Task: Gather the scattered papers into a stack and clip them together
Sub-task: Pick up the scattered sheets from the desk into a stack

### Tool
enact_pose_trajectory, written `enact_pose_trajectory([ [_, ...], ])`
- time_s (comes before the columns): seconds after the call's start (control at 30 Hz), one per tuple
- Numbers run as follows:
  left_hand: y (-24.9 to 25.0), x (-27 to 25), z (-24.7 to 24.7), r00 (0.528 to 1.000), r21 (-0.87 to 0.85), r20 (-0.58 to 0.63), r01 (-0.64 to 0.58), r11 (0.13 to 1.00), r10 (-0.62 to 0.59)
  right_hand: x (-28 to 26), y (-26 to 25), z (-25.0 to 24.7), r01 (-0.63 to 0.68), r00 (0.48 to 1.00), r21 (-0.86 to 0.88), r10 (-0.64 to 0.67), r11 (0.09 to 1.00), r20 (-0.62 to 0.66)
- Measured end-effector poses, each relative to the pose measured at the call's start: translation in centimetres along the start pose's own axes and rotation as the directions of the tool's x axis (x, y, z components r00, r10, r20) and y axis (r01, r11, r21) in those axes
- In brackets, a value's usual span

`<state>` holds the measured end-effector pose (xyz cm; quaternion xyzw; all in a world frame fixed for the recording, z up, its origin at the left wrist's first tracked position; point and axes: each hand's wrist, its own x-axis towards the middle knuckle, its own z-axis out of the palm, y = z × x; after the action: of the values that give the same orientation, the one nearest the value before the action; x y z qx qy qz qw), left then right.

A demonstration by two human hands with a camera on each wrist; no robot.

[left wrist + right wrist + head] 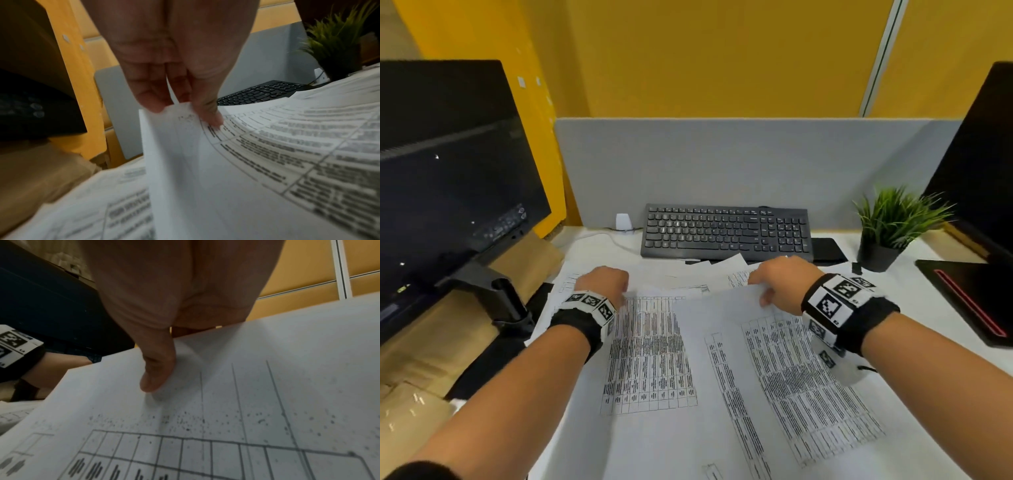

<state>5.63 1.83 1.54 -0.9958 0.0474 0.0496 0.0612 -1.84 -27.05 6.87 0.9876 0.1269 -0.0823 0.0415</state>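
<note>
Both hands hold printed sheets by their far edges, lifted off the surface. Left hand (604, 282) pinches the top corner of one table-printed sheet (650, 356) btwn thumb & fingertips (156, 107); wrist view shows the paper curling down from that pinch, w/ more sheets lying under it. Right hand (780, 277) grips the far edge of a second sheet (784, 373), thumb (154, 379) pressed on top, fingers hidden underneath. Probably held at the far edge so each page can be slid or dragged over the other to line them up.

Rest of the papers (726, 265) lie loose, overlapping, mid-surface, running from in front of the keyboard (726, 231) towards the near edge; some poke out under the left wrist. So stack not formed yet, gathering is at an early stage.

No clip clearly visible; a small dark item near the plant pot (876, 255), at the far right of the surface, might be one, can't tell. Thin sheets flex a lot, so a one-corner pinch risks creasing or slipping.
</note>
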Motion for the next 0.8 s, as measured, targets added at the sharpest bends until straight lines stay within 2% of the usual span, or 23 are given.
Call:
enact_pose_trajectory([
  [0.07,0.5,-1.0,-1.2,0.993,0.059,-0.086,-0.075,0.995,0.08,-0.2,-0.7,-0.5,0.007,0.997,0.053,-0.003,0.999,-0.074],
  [0.13,1.8,-2.6,-2.7,0.968,0.007,-0.169,-0.186,0.982,0.185,-0.2,-1.8,-0.9,0.027,0.992,0.114,-0.012,0.993,-0.129],
  [0.2,3.3,-4.3,-4.4,0.921,-0.115,-0.283,-0.308,0.944,0.266,0.1,-3.2,-1.4,0.046,0.991,0.115,-0.03,0.992,-0.131],
  [0.27,4.3,-6.0,-6.0,0.87,-0.323,-0.404,-0.425,0.846,0.282,0.3,-4.3,-2.1,0.05,0.987,0.061,-0.04,0.997,-0.154],
  [0.33,4.1,-7.1,-6.9,0.854,-0.569,-0.489,-0.466,0.677,0.177,0.0,-4.4,-2.8,0.019,0.97,0.064,-0.003,0.998,-0.241],
  [0.37,3.8,-7.5,-7.0,0.861,-0.694,-0.499,-0.463,0.551,0.096,-0.3,-4.2,-3.1,-0.007,0.958,0.087,0.032,0.996,-0.286],
  [0.43,2.6,-8.0,-6.5,0.907,-0.89,-0.421,-0.41,0.198,-0.018,-0.9,-3.3,-3.7,-0.069,0.93,0.135,0.113,0.988,-0.35],
  [0.47,2.1,-8.3,-5.9,0.939,-0.938,-0.345,-0.344,0.028,-0.015,-1.2,-2.9,-3.9,-0.092,0.916,0.167,0.149,0.982,-0.372],
  [0.5,1.8,-8.4,-5.1,0.957,-0.956,-0.291,-0.29,-0.042,0.015,-1.5,-2.6,-4.2,-0.101,0.907,0.196,0.171,0.975,-0.384],
  [0.53,1.8,-8.8,-4.3,0.958,-0.959,-0.282,-0.282,-0.021,0.055,-1.7,-2.3,-4.4,-0.098,0.904,0.218,0.179,0.971,-0.388],
  [0.6,2.7,-9.7,-3.1,0.949,-0.947,-0.296,-0.307,0.099,0.108,-2.1,-2.8,-4.9,-0.072,0.912,0.253,0.166,0.965,-0.374],
  [0.63,3.3,-10.0,-2.6,0.946,-0.938,-0.315,-0.322,0.132,0.073,-2.3,-3.4,-5.2,-0.049,0.914,0.259,0.148,0.965,-0.379],
  [0.7,4.4,-10.6,-2.6,0.931,-0.931,-0.359,-0.352,0.1,-0.066,-2.6,-4.7,-5.9,0.005,0.892,0.24,0.104,0.971,-0.44],
  [0.73,4.5,-10.6,-2.7,0.92,-0.928,-0.372,-0.365,0.076,-0.127,-2.8,-5.1,-6.2,0.026,0.855,0.242,0.104,0.97,-0.507],
  [0.77,4.3,-10.7,-2.8,0.911,-0.926,-0.378,-0.375,0.05,-0.167,-3.2,-5.1,-6.4,0.039,0.792,0.265,0.132,0.964,-0.597],
  [0.8,3.8,-10.6,-3.0,0.903,-0.922,-0.384,-0.387,0.024,-0.191,-3.5,-4.5,-6.4,0.041,0.705,0.318,0.198,0.947,-0.681],
])
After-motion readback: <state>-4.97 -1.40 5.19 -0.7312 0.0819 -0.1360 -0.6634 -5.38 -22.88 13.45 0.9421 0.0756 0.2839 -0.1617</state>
